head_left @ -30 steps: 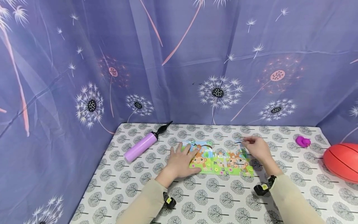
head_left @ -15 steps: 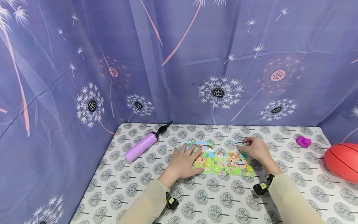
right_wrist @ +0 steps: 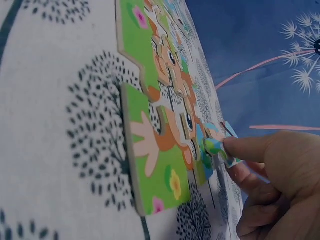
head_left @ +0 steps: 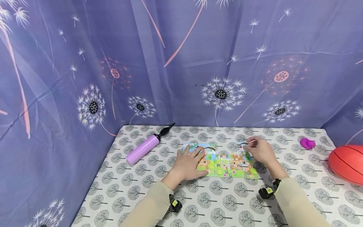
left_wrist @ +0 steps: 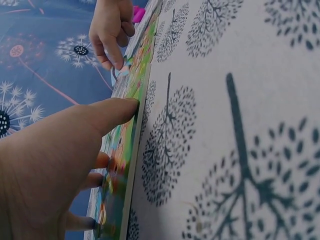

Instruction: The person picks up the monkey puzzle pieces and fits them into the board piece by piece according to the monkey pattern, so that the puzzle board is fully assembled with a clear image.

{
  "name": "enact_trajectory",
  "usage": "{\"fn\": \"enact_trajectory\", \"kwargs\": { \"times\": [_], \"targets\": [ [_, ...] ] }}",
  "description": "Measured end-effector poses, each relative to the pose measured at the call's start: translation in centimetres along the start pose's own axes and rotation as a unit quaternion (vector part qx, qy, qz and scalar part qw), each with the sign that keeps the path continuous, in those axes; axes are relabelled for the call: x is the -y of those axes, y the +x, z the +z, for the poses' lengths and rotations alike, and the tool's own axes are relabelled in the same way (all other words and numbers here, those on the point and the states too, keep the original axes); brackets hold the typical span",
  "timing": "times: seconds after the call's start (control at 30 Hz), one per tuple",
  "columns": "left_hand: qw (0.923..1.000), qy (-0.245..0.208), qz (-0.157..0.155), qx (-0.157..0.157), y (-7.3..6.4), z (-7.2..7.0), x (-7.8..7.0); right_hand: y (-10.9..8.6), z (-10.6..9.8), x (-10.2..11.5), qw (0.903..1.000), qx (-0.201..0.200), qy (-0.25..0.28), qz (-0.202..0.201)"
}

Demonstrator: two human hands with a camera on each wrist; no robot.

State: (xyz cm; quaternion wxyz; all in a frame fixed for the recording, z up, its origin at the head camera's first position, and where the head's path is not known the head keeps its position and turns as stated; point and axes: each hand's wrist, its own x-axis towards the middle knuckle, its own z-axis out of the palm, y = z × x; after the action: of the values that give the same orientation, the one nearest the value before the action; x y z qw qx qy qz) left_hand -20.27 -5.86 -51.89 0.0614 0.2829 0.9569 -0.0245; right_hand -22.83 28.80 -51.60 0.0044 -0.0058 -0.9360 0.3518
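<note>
Head view: puzzle (head_left: 220,172) — long axis left-right, picture top toward curtain (head_left: 181,91).

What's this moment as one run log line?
left hand: resting on puzzle; right hand: pinching puzzle piece; puzzle: gaps showing; purple pump: left; magenta toy, red ball: right

The bench (head_left: 241,206) bears a central puzzle (head_left: 236,164), lilac pump (head_left: 143,148) at ten o'clock, magenta toy (head_left: 307,143) at two, red ball (head_left: 347,164) at three.

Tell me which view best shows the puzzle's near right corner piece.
Right wrist: the corner piece lies close, its yellow flower clear. The head view shows it smaller; the left wrist is too slanted to distinguish it.
</note>
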Motion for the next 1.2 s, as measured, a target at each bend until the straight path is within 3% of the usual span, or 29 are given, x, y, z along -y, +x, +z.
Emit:
{"fn": "enact_trajectory", "kwargs": {
  "times": [0.17, 0.6, 0.87, 1.2],
  "targets": [
    [1.0000, 0.000, -0.001, 0.002, 0.1, -0.1, 0.0, -0.3, -0.3, -0.2, 0.9997, -0.016, 0.002, -0.019],
    [0.9998, -0.018, -0.008, 0.006, 0.0, -0.3, -0.1, -0.3, 0.2, 0.2, 0.9984, -0.047, 0.032, -0.004],
    [0.9997, -0.025, -0.007, 0.002, -0.1, -0.2, 0.0, -0.2, 1.6, 1.4, 0.9948, -0.033, 0.096, -0.009],
    [0.9998, -0.021, -0.002, 0.004, -0.2, -0.2, 0.0, 0.0, 4.1, 3.3, 0.9943, -0.015, 0.104, -0.022]
  ]
}}
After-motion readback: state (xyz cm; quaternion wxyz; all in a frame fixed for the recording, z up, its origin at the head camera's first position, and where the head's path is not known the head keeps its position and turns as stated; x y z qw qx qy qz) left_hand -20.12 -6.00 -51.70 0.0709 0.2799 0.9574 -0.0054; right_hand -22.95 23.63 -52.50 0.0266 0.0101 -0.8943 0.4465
